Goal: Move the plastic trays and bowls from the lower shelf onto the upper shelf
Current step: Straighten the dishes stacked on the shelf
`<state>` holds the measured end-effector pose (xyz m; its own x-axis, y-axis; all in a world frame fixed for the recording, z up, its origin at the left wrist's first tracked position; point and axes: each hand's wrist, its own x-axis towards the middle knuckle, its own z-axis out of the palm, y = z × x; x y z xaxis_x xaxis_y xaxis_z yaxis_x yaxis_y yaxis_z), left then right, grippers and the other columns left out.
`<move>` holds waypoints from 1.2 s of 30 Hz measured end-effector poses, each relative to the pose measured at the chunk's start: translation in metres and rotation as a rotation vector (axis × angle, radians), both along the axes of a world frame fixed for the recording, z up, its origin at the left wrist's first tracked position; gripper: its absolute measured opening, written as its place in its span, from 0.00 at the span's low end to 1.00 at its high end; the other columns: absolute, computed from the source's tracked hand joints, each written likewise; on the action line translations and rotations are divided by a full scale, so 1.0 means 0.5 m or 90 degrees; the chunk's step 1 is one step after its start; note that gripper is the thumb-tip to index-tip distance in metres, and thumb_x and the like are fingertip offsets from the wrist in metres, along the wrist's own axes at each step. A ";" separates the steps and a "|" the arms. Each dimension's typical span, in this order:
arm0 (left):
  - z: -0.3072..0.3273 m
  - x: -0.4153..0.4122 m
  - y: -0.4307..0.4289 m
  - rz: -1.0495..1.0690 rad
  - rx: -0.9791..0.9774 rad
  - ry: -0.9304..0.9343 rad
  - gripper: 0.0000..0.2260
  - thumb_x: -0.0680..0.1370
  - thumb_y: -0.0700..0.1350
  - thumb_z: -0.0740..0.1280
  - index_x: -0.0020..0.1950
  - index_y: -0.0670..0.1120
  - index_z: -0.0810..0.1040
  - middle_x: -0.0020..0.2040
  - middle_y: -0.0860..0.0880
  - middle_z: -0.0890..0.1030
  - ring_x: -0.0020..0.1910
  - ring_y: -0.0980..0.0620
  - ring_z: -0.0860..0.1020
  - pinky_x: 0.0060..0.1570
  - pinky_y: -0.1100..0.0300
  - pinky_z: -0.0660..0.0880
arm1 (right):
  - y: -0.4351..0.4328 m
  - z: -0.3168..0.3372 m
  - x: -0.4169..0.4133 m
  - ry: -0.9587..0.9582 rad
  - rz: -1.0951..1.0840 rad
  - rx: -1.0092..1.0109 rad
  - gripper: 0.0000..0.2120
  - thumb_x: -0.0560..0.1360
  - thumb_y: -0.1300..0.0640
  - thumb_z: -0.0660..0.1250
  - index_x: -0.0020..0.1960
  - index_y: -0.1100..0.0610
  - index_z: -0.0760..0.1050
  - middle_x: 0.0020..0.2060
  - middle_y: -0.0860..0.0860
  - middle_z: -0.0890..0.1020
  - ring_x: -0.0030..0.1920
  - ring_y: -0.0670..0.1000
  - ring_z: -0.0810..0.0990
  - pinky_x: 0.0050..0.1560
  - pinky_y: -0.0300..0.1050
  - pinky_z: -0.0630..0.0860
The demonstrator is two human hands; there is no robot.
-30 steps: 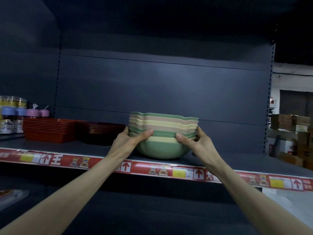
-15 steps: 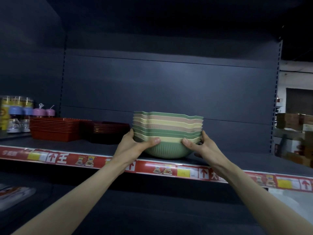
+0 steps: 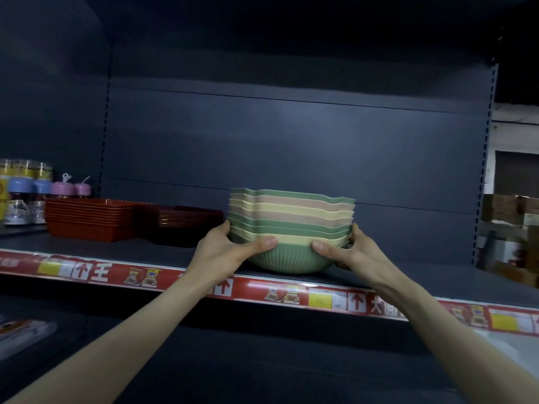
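**A:** stack of pastel ribbed plastic bowls [image 3: 291,217] moved any?

**B:** barely. It's on the dark upper shelf [image 3: 140,252] beside the stacked maroon plastic trays [image 3: 189,225], left hand [image 3: 221,252] and right hand [image 3: 350,255] still gripping its sides. Letting go's next imo.

Both hands [image 3: 224,252] grip stacked bowls [image 3: 291,225] on the upper shelf [image 3: 145,252].

One stack of bowls [image 3: 291,223] stands on the one upper shelf [image 3: 145,249]. It has about eight bowls nested, four green, two pink and two yellow, as far as the rims show. Two hands hold it, the left hand [image 3: 221,252] and the right hand [image 3: 353,255]. Left of it are two tray stacks, one orange-red stack [image 3: 87,220] and one maroon stack [image 3: 186,225]; the trays in each are too tightly nested to count. At the far left are two pink-lidded jars [image 3: 62,189] and two blue-lidded jars [image 3: 20,185].
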<state>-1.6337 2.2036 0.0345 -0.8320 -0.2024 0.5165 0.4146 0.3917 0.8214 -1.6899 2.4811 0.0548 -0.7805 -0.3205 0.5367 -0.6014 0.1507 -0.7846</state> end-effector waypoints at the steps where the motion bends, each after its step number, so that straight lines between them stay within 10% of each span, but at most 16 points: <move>1: 0.001 -0.002 -0.003 -0.002 -0.005 -0.003 0.24 0.62 0.66 0.82 0.53 0.61 0.79 0.51 0.63 0.86 0.55 0.65 0.81 0.56 0.67 0.74 | -0.004 0.001 -0.004 -0.002 0.003 -0.001 0.50 0.58 0.37 0.83 0.74 0.51 0.68 0.61 0.43 0.83 0.53 0.35 0.83 0.47 0.31 0.81; 23: 0.031 -0.126 -0.092 0.019 -0.043 -0.064 0.30 0.55 0.69 0.85 0.50 0.56 0.85 0.53 0.60 0.88 0.59 0.60 0.83 0.67 0.60 0.76 | -0.083 0.024 -0.108 -0.046 -0.049 0.041 0.30 0.71 0.51 0.81 0.67 0.51 0.72 0.54 0.39 0.81 0.46 0.35 0.82 0.37 0.26 0.75; 29: 0.029 -0.106 -0.065 0.106 -0.045 -0.019 0.29 0.64 0.63 0.84 0.58 0.49 0.84 0.48 0.60 0.78 0.52 0.60 0.75 0.55 0.64 0.69 | -0.078 0.010 -0.125 -0.040 -0.051 0.024 0.54 0.52 0.33 0.84 0.73 0.52 0.71 0.60 0.42 0.83 0.56 0.40 0.82 0.47 0.34 0.76; 36: 0.032 -0.113 -0.068 0.162 -0.062 -0.015 0.30 0.58 0.71 0.82 0.49 0.49 0.89 0.45 0.60 0.87 0.52 0.62 0.81 0.48 0.66 0.74 | -0.079 0.004 -0.135 -0.019 -0.045 0.023 0.48 0.59 0.37 0.85 0.72 0.52 0.72 0.57 0.40 0.83 0.51 0.36 0.81 0.43 0.29 0.75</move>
<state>-1.6903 2.1698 0.0502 -0.7732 -0.3563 0.5246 0.2738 0.5586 0.7829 -1.7575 2.4416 0.0566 -0.8175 -0.2822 0.5020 -0.5646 0.2208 -0.7953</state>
